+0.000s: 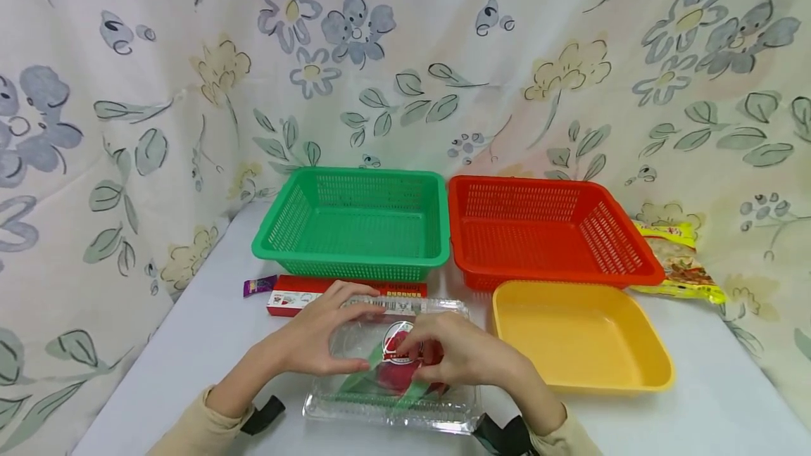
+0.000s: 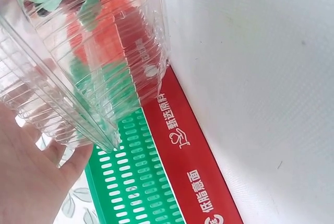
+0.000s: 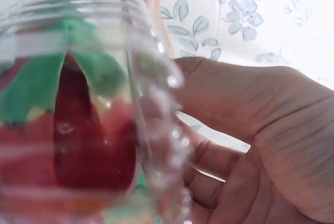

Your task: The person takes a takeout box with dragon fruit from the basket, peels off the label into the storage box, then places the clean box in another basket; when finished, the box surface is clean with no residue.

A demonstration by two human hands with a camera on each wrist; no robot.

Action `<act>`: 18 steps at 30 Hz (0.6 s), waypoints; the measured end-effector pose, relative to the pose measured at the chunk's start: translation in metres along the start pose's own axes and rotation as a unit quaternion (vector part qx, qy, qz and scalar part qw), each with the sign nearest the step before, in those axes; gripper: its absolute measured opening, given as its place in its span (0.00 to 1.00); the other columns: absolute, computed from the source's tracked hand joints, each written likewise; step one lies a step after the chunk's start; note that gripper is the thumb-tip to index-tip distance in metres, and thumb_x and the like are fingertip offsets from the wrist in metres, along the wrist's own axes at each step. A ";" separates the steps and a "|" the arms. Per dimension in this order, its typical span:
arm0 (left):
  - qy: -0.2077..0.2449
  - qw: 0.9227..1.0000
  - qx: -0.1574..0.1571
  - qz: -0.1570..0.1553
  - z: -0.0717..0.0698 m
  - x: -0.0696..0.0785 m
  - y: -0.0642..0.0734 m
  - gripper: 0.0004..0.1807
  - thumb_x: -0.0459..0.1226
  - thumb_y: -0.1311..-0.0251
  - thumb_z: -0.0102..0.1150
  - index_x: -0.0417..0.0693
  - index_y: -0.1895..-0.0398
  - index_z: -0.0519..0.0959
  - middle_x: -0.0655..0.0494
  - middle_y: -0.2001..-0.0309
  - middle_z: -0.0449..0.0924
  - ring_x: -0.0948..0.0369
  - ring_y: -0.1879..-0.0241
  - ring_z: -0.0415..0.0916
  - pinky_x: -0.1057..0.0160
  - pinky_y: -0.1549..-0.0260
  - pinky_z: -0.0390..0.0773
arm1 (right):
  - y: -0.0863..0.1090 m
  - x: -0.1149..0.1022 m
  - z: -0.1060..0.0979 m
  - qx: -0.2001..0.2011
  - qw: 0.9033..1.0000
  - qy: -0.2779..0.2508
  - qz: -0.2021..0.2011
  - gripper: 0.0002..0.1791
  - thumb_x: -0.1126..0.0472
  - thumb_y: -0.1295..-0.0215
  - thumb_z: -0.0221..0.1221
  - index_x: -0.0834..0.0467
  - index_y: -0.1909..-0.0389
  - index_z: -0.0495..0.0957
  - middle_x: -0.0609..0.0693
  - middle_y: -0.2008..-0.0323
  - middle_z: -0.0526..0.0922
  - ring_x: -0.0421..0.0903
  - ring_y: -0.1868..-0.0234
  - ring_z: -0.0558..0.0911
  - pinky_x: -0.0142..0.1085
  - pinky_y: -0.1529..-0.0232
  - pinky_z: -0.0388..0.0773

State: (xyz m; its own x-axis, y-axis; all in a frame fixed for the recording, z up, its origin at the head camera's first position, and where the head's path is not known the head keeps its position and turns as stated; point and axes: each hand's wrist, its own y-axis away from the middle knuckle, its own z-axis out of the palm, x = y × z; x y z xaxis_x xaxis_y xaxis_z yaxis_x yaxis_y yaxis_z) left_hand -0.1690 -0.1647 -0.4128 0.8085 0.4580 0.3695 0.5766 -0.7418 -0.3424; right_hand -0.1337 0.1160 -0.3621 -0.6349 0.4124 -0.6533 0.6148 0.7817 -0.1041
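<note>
A clear plastic clamshell box [image 1: 342,410] with a round red-and-white label [image 1: 395,333] lies between both hands at the front middle. Red and green leaf-shaped contents [image 3: 99,151] show through its wall; I cannot tell their kind. My left hand [image 1: 317,336] curves round the box's left part, and in the left wrist view its fingers bear against the ribbed plastic edge [image 2: 57,109]. With thumb and fingers bent, my right hand [image 1: 462,350] grips the box on the right, the thumb [image 3: 209,91] at its edge in the right wrist view. Some fingertips are hidden or blurred behind the plastic.
Behind the box lies a long red carton [image 1: 294,294], with a small purple packet [image 1: 260,286] beside it. A green basket [image 1: 361,262] and a red basket [image 1: 557,276] stand at the back. A yellow tray [image 1: 583,343] and a yellow food packet [image 1: 684,266] are at right.
</note>
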 end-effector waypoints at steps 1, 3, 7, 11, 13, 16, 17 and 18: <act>0.002 1.000 -0.001 -0.002 0.000 0.000 0.000 0.39 0.62 0.50 0.66 0.60 0.35 0.73 0.56 0.33 0.65 0.56 0.37 0.62 0.50 0.48 0.77 | 0.000 0.000 -0.001 -0.003 1.000 0.001 0.003 0.11 0.65 0.46 0.71 0.53 0.60 0.87 0.40 0.70 0.79 0.35 0.72 0.75 0.27 0.70 0.76; 0.002 1.000 -0.001 -0.005 0.000 0.001 0.000 0.38 0.62 0.49 0.65 0.60 0.35 0.73 0.56 0.33 0.65 0.57 0.38 0.62 0.50 0.49 0.77 | 0.000 -0.001 -0.001 -0.007 1.000 0.003 0.008 0.10 0.65 0.46 0.71 0.53 0.61 0.87 0.40 0.71 0.78 0.34 0.72 0.74 0.26 0.70 0.76; 0.001 1.000 -0.003 -0.010 -0.001 0.001 0.000 0.38 0.63 0.50 0.65 0.59 0.36 0.74 0.56 0.33 0.65 0.59 0.37 0.61 0.50 0.48 0.77 | 0.000 -0.002 -0.001 -0.015 1.000 0.011 0.010 0.09 0.64 0.47 0.71 0.53 0.64 0.87 0.39 0.72 0.76 0.34 0.72 0.72 0.25 0.71 0.74; -0.002 1.000 -0.001 -0.004 0.000 0.000 0.000 0.38 0.63 0.50 0.65 0.59 0.36 0.74 0.57 0.33 0.65 0.57 0.37 0.61 0.48 0.47 0.76 | 0.000 -0.003 -0.001 -0.021 0.999 0.024 0.005 0.07 0.63 0.48 0.72 0.53 0.66 0.87 0.39 0.73 0.74 0.34 0.72 0.71 0.24 0.72 0.71; -0.002 1.000 0.000 -0.003 0.000 -0.001 0.000 0.38 0.63 0.50 0.65 0.59 0.36 0.74 0.57 0.33 0.65 0.56 0.37 0.61 0.48 0.47 0.76 | 0.000 -0.003 0.000 -0.021 0.999 0.028 0.003 0.07 0.63 0.48 0.72 0.53 0.66 0.87 0.39 0.73 0.74 0.33 0.73 0.71 0.23 0.72 0.71; 0.001 1.000 -0.003 -0.004 -0.001 -0.001 -0.001 0.39 0.63 0.50 0.65 0.59 0.36 0.73 0.56 0.33 0.65 0.56 0.37 0.61 0.48 0.46 0.76 | 0.000 -0.004 -0.001 -0.017 0.999 0.031 0.002 0.08 0.63 0.48 0.72 0.54 0.65 0.87 0.39 0.73 0.74 0.33 0.72 0.71 0.23 0.72 0.71; 0.001 1.000 -0.003 -0.004 -0.001 -0.001 -0.001 0.39 0.63 0.50 0.65 0.59 0.36 0.73 0.56 0.33 0.65 0.55 0.37 0.61 0.48 0.47 0.76 | 0.000 -0.004 -0.001 -0.016 0.999 0.030 0.005 0.09 0.64 0.48 0.71 0.54 0.64 0.87 0.39 0.72 0.75 0.33 0.72 0.72 0.24 0.72 0.71; 0.000 1.000 -0.004 -0.005 -0.001 0.000 -0.001 0.38 0.63 0.50 0.65 0.59 0.36 0.73 0.56 0.33 0.65 0.56 0.37 0.62 0.49 0.47 0.76 | 0.000 -0.004 -0.001 -0.014 0.999 0.033 0.006 0.10 0.64 0.48 0.71 0.53 0.63 0.87 0.39 0.72 0.75 0.34 0.72 0.72 0.24 0.72 0.72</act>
State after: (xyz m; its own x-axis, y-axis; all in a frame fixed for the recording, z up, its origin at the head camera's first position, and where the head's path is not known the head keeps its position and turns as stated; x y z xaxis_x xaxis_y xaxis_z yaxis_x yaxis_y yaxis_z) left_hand -0.1700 -0.1646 -0.4118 0.8027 0.4650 0.3734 0.5837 -0.7409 -0.3322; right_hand -0.1317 0.1149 -0.3584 -0.6573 0.4510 -0.6038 0.6099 0.7889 -0.0746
